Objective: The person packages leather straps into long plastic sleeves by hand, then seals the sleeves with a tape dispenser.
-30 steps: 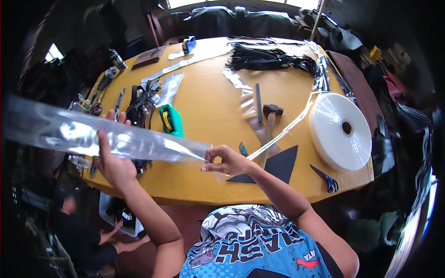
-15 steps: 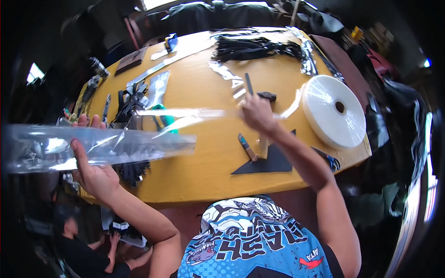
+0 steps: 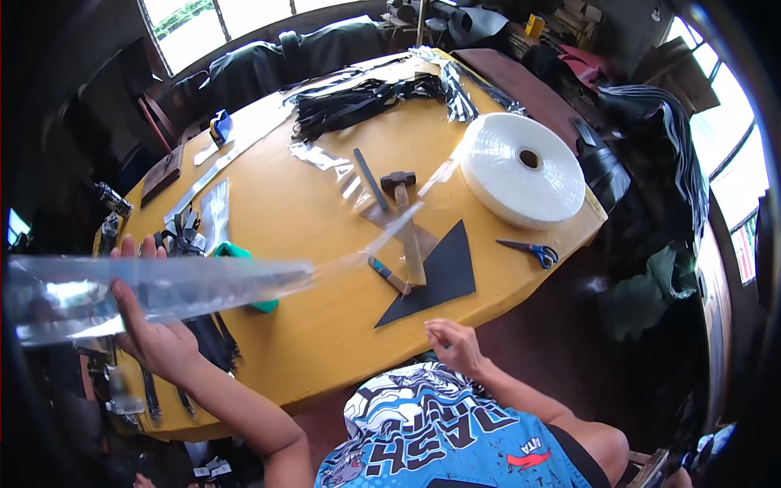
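Observation:
My left hand (image 3: 163, 342), at the table's left side, grips a wide band of clear plastic film (image 3: 220, 286) between thumb and fingers. The band narrows to the right, and a thin clear strip (image 3: 378, 242) runs on from it toward the large white roll (image 3: 496, 175). My right hand (image 3: 457, 348) is near the table's front edge, its fingers curled and nothing visible in them. Beyond it lie a dark triangular sheet (image 3: 439, 276), a hammer (image 3: 400, 191) with a wooden handle, a dark flat bar (image 3: 370, 179) and a small knife-like tool (image 3: 389, 275).
Blue-handled scissors (image 3: 541, 254) lie near the right edge of the yellow table (image 3: 285, 358). A heap of black strips (image 3: 350, 106) is at the back. A green tape dispenser-like object (image 3: 264, 305) sits partly behind the film. A blue-and-yellow item (image 3: 220, 128) stands farther back.
My right hand has moved from beside the hammer back to the table's front edge. The view has shifted, and my left hand still holds the film.

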The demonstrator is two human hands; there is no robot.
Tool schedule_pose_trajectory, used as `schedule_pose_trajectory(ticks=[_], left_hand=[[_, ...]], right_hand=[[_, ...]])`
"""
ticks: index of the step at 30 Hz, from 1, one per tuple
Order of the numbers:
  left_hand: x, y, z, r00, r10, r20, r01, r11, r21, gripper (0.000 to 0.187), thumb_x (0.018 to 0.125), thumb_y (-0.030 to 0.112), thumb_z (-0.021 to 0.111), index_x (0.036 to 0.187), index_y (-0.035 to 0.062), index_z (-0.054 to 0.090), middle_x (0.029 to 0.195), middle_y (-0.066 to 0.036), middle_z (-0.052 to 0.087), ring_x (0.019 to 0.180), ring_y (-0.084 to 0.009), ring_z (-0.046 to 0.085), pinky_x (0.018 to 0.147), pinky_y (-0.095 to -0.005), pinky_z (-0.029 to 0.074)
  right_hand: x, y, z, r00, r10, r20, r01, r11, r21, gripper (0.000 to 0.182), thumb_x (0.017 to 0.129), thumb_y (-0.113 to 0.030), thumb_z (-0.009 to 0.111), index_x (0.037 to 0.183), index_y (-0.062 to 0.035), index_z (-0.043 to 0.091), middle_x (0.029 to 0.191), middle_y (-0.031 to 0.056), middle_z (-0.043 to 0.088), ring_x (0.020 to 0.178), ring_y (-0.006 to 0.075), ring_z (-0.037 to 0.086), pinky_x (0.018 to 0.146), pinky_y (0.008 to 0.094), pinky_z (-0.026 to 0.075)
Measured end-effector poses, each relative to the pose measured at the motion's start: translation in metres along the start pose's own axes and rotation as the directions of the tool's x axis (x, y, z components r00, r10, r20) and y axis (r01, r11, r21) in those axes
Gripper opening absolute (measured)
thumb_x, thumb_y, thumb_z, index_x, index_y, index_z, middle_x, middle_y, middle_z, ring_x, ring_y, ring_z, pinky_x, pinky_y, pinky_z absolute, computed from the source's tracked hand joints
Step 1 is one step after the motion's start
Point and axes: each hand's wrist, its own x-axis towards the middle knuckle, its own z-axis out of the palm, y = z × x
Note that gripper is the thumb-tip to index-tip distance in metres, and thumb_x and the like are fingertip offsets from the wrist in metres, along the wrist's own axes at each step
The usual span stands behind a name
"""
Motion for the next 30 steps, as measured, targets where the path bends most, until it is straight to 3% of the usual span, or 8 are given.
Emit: schedule_pose_trajectory(ticks=[2,8,13,15,19,21,28,30], left_hand=[[0.001,0.000,0.007,0.998,0.047,0.045,-0.049,0.998,0.029,0.051,0.093,0.026,0.045,0.127,-0.0101,0.032,0.120,-0.024,0.050,0.106,-0.0369,0.054,0.092,-0.0455,0.044],[-0.011,0.011,0.028,0.993,-0.010,0.115,0.019,0.997,-0.073,0.041,0.093,0.023,0.046,0.117,-0.0103,0.045,0.111,-0.023,0.057,0.097,-0.0329,0.060,0.087,-0.0424,0.047],[-0.019,0.016,0.027,0.998,-0.043,0.046,0.043,0.999,-0.010,0.038,0.095,0.019,0.042,0.117,-0.0118,0.044,0.110,-0.022,0.058,0.097,-0.0310,0.060,0.087,-0.0391,0.048],[-0.021,0.012,0.017,0.996,-0.087,0.007,0.086,0.996,0.021,0.039,0.095,0.019,0.042,0.117,-0.0124,0.044,0.110,-0.022,0.059,0.098,-0.0309,0.060,0.087,-0.0386,0.048],[-0.023,0.002,-0.010,0.984,-0.146,-0.105,0.147,0.989,0.006,0.037,0.095,0.014,0.039,0.123,-0.0093,0.039,0.110,-0.022,0.058,0.098,-0.0320,0.060,0.085,-0.0401,0.049],[-0.026,-0.002,-0.023,0.970,-0.200,-0.140,0.198,0.980,-0.034,0.039,0.094,0.018,0.041,0.124,-0.0083,0.037,0.114,-0.022,0.055,0.101,-0.0327,0.058,0.088,-0.0426,0.047],[-0.048,-0.045,-0.067,0.855,-0.449,-0.261,0.399,0.890,-0.221,0.036,0.097,0.020,0.034,0.125,-0.0012,0.037,0.123,-0.016,0.049,0.111,-0.0319,0.051,0.096,-0.0450,0.041],[-0.060,-0.064,-0.079,0.794,-0.532,-0.295,0.445,0.839,-0.313,0.035,0.097,0.019,0.032,0.125,-0.0010,0.037,0.123,-0.016,0.049,0.111,-0.0322,0.051,0.096,-0.0456,0.041]], right_hand=[[0.034,-0.025,0.000,0.962,-0.226,-0.155,0.238,0.969,0.063,0.005,0.078,0.000,0.063,0.082,-0.0003,0.060,0.085,0.0127,0.063,0.065,0.0173,0.061,0.056,0.0245,0.049],[0.152,-0.176,0.004,0.746,-0.616,-0.254,0.664,0.717,0.210,0.044,0.071,-0.010,0.073,0.109,-0.0022,0.053,0.104,0.0144,0.057,0.095,0.0276,0.058,0.081,0.0327,0.046],[0.181,-0.225,0.039,0.766,-0.635,-0.103,0.633,0.716,0.295,0.047,0.070,-0.011,0.075,0.109,-0.0013,0.051,0.096,0.0081,0.062,0.086,0.0167,0.059,0.076,0.0292,0.046],[0.179,-0.224,0.045,0.801,-0.552,0.232,0.364,0.756,0.544,0.043,0.074,-0.016,0.073,0.108,-0.0013,0.050,0.076,0.0087,0.060,0.071,0.0155,0.059,0.065,0.0288,0.047],[0.167,-0.179,0.068,0.731,-0.564,0.384,0.287,0.764,0.578,0.030,0.079,-0.016,0.069,0.100,-0.0009,0.055,0.066,0.0062,0.060,0.061,0.0117,0.055,0.059,0.0273,0.046],[0.161,-0.153,0.064,0.660,-0.452,0.600,0.259,0.887,0.384,0.018,0.080,-0.011,0.066,0.091,0.0005,0.058,0.071,0.0059,0.062,0.069,0.0105,0.057,0.067,0.0259,0.045],[0.132,-0.110,0.019,0.697,-0.223,0.682,0.040,0.961,0.273,0.022,0.083,-0.022,0.063,0.086,-0.0006,0.058,0.065,0.0098,0.062,0.060,0.0176,0.061,0.059,0.0309,0.047],[0.128,-0.106,0.000,0.674,-0.050,0.737,0.175,0.980,-0.093,0.023,0.083,-0.024,0.062,0.085,-0.0014,0.057,0.065,0.0117,0.063,0.062,0.0237,0.063,0.060,0.0341,0.048]])
